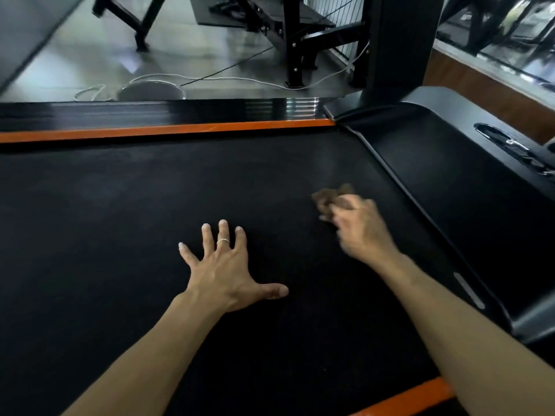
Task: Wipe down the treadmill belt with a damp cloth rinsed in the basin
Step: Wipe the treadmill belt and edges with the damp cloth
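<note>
The black treadmill belt [126, 235] fills most of the view. My left hand [223, 270] lies flat on it near the middle, fingers spread and straight, a ring on one finger. To its right, my right hand [360, 228] is blurred and grips a bunched brown cloth [329, 198] that is pressed on the belt close to the motor cover. A grey metal basin [151, 91] stands on the floor beyond the far side rail.
Orange side rails [168, 130] border the belt on the far side and at the near right corner. The black motor cover [450, 187] and upright post [396, 49] rise at right. White and black cables [240, 78] lie on the floor near other gym frames.
</note>
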### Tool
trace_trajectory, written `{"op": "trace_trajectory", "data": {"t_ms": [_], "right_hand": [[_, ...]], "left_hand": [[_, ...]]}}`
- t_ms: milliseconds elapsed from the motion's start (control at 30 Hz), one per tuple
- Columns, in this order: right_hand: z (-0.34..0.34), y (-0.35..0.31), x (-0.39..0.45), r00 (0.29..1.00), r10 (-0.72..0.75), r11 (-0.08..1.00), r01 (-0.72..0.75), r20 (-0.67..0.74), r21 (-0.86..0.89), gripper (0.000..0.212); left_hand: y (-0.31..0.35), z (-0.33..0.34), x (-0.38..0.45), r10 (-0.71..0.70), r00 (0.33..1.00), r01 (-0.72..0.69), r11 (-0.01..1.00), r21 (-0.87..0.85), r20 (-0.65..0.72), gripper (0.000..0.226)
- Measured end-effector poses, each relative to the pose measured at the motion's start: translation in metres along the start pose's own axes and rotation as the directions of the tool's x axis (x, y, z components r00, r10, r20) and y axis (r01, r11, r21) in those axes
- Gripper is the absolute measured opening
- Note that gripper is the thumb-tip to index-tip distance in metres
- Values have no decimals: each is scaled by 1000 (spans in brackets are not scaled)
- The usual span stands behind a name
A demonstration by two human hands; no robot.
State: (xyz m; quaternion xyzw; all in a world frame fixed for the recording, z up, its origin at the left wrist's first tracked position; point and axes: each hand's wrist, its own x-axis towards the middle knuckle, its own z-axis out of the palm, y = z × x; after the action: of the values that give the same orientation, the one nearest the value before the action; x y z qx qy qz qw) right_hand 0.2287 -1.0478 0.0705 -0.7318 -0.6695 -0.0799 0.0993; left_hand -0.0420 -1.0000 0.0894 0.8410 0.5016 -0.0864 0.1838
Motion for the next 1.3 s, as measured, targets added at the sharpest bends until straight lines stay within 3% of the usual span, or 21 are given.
{"op": "trace_trajectory", "data": {"t_ms": [100, 167, 200, 267, 333, 400, 467, 533, 600, 700, 733, 833, 900, 967, 1033, 1133, 1200, 1300], "right_hand": [[-27, 51, -12, 967, 255, 967, -254, -21, 12, 24], [-33, 63, -8, 921, 391, 921, -391, -4, 3, 21], [-37, 49, -1, 928, 373, 927, -372, 4, -34, 22], [-27, 8, 16, 989, 145, 987, -147, 28, 71, 27], [-7, -38, 32, 991, -131, 984, 130, -4, 125, 34], [4, -54, 41, 973, -224, 972, 219, 55, 89, 36], [9, -28, 44, 987, -158, 984, 158, -14, 83, 40], [13, 19, 45, 997, 15, 997, -10, -69, 76, 36], [6, 59, 50, 965, 261, 965, -261, -24, 13, 26], [-8, 51, 75, 930, 367, 930, -367, 30, -23, 17], [-9, 33, 83, 951, 307, 951, -308, 36, 28, 17], [8, -36, 100, 995, -53, 996, 47, 85, 70, 28], [14, -45, 99, 988, -120, 992, 116, 94, 46, 33], [12, -13, 93, 997, -43, 999, 44, 63, -13, 33], [5, 44, 71, 992, 125, 985, -122, 16, -125, 28], [-11, 106, 46, 940, 341, 916, -325, 28, -237, 24], [-15, 101, 44, 923, 381, 898, -355, 59, -258, 23], [-20, 78, 23, 915, 401, 911, -394, 41, -119, 24]], "left_hand": [[11, -11, 11, 105, 989, -103, 994, 22, -105, 122], [24, -15, 24, 153, 984, -156, 987, -26, -86, 119], [30, -14, 29, 155, 987, -157, 986, -50, -47, 120], [34, -7, 37, 137, 991, -136, 989, -62, 0, 123], [32, 0, 41, 122, 992, -122, 990, -65, -11, 123], [31, 1, 44, 120, 993, -121, 990, -67, -8, 123], [32, 1, 45, 116, 993, -116, 992, -55, -2, 124], [35, 1, 44, 113, 993, -113, 992, -50, 10, 126], [36, 1, 43, 114, 993, -113, 992, -62, 13, 126], [35, -1, 43, 109, 994, -108, 991, -79, 8, 126], [35, -1, 42, 111, 994, -110, 991, -76, 9, 126], [35, 0, 43, 103, 995, -104, 992, -72, -7, 124], [34, 0, 44, 98, 995, -99, 993, -65, -11, 123], [34, 0, 45, 93, 996, -93, 994, -64, -3, 123], [34, -3, 42, 88, 996, -86, 994, -61, 19, 124], [43, -11, 40, 136, 990, -137, 990, -38, -24, 118], [60, -15, 43, 207, 975, -209, 977, -28, -76, 109], [93, -16, 59, 249, 966, -254, 965, -66, -74, 103]]}}
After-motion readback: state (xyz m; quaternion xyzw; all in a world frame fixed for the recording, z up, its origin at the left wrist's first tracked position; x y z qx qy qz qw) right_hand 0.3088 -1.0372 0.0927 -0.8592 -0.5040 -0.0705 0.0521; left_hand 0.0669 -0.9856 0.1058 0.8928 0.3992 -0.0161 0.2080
